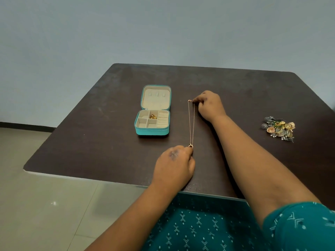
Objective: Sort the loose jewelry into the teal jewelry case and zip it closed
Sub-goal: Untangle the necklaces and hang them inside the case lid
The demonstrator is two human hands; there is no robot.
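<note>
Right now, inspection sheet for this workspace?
Surface: dark table, scuffed.
Job's things: teal jewelry case open, unzipped, gold piece in a middle compartment; necklace stretched straight beside it; loose jewelry pile at right.
Clutter: nothing seen.
Hands: left hand pinches the necklace's near end, right hand the far end.
Cables: nothing seen.
Surroundings: pale wall, tiled floor.

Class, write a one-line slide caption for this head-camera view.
Both hands, left hand and right hand, stretch a thin necklace beside the open teal case.
</note>
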